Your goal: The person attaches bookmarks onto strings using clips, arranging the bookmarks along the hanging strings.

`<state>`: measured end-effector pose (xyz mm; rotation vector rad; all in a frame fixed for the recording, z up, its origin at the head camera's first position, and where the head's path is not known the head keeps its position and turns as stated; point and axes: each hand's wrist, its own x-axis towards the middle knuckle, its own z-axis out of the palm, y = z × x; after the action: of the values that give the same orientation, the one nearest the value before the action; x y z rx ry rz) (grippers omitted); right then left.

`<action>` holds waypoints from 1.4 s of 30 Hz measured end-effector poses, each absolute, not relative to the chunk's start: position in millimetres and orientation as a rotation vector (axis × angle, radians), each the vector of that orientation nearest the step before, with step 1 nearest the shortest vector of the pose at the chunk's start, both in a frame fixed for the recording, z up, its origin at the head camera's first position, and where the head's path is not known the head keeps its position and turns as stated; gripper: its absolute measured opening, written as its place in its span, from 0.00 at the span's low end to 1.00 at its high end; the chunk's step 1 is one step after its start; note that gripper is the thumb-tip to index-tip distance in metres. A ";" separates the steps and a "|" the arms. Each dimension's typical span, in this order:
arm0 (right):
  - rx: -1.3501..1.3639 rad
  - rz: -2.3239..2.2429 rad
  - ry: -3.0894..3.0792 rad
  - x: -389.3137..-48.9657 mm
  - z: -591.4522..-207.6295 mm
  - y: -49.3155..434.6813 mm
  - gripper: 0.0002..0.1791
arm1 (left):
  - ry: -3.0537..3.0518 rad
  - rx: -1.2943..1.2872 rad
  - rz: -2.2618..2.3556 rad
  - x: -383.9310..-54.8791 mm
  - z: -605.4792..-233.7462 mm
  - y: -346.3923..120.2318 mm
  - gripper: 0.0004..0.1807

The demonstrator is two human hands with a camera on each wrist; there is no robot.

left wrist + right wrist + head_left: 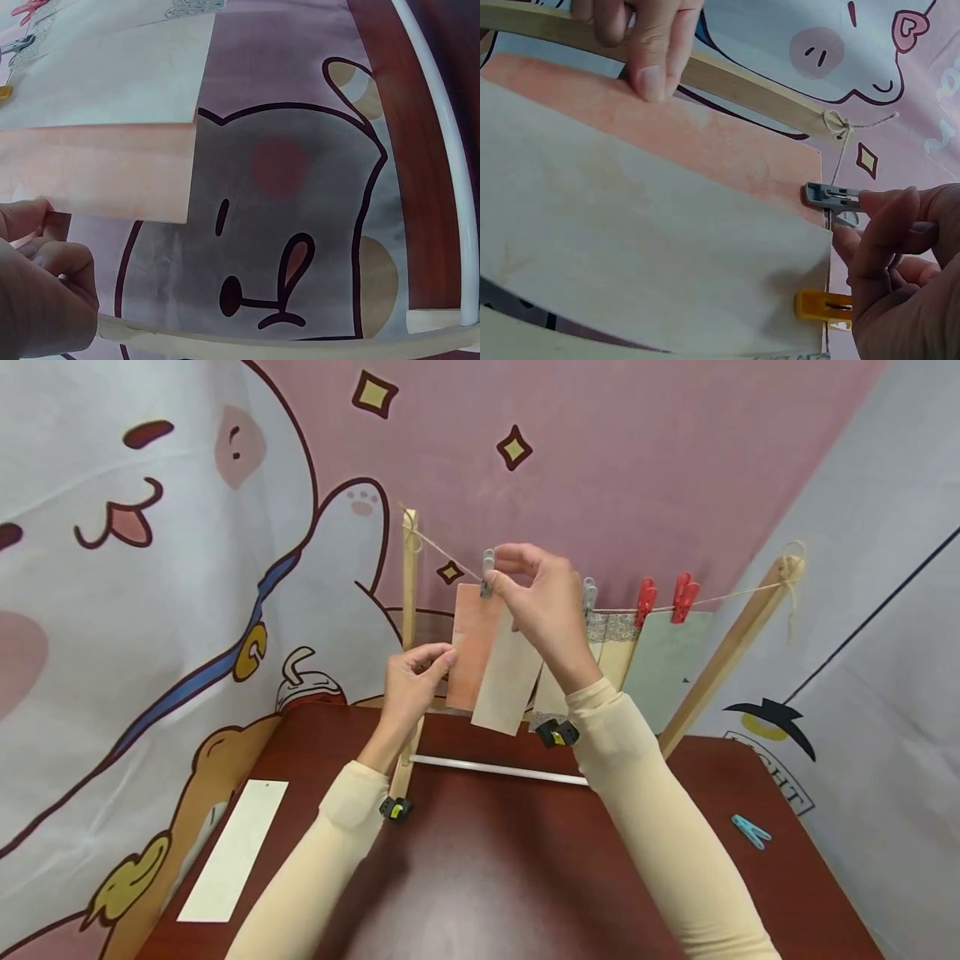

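My left hand [408,687] pinches the outer edge of a peach-coloured paper card [471,647] between thumb and fingers. Up at the string [450,553], my right hand [551,606] pinches a grey clothespin [829,196], whose jaws lie over the card's top edge. Beside and partly over the peach card hangs a cream card [504,685], held at its top by a yellow clothespin [821,305]. Further right, lace-patterned cards [617,652] and a pale green card [667,660] hang behind my right forearm in the head view.
Two wooden posts [409,577] carry the string, with a white rod [495,768] low between them. Red clothespins [683,597] and another grey one [588,593] sit along the line. On the table [465,877] lie a pale strip card [234,852] and a blue clothespin [750,832].
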<state>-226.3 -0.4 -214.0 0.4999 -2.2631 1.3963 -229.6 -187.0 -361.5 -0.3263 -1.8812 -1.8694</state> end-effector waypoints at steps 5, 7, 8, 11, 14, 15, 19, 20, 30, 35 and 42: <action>0.550 1.331 -2.211 -222.5 -224.3 7.7 0.21 | -1.900 -0.329 -1.848 -226.0 -365.2 -185.2 0.07; 0.575 1.291 -2.183 -219.8 -228.4 11.0 0.22 | -1.897 -0.334 -1.854 -223.2 -366.5 -183.8 0.06; 0.590 1.275 -2.169 -218.4 -230.6 12.5 0.22 | -1.892 -0.337 -1.857 -221.4 -366.8 -183.2 0.06; 0.638 1.259 -2.121 -214.7 -237.5 15.8 0.23 | -1.887 -0.344 -1.849 -217.3 -369.7 -181.6 0.06; 0.661 1.293 -2.063 -212.9 -246.0 18.9 0.23 | -1.893 -0.333 -1.851 -213.2 -372.9 -180.7 0.07; 0.665 1.318 -2.040 -212.6 -249.0 20.1 0.23 | -1.894 -0.323 -1.861 -211.9 -374.4 -180.6 0.08; 0.694 1.430 -1.950 -212.0 -262.1 25.2 0.21 | -1.885 -0.289 -1.918 -204.9 -378.9 -180.9 0.10; 0.704 1.456 -1.930 -212.1 -265.4 26.2 0.20 | -1.881 -0.285 -1.926 -203.1 -380.1 -181.1 0.10; 0.787 1.611 -1.831 -203.4 -290.4 39.6 0.18 | -1.975 -0.244 -1.863 -179.4 -392.8 -186.9 0.17; 0.761 1.650 -1.818 -198.3 -306.6 52.0 0.17 | -2.050 -0.208 -1.839 -162.7 -404.1 -196.6 0.19; 0.725 1.696 -1.820 -197.1 -325.6 65.9 0.16 | -2.146 -0.115 -1.794 -145.8 -418.1 -209.4 0.23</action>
<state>-197.1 65.9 -325.6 0.7254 -1.8202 1.6959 -145.8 -209.4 -418.1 -0.1150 -2.1459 -1.7938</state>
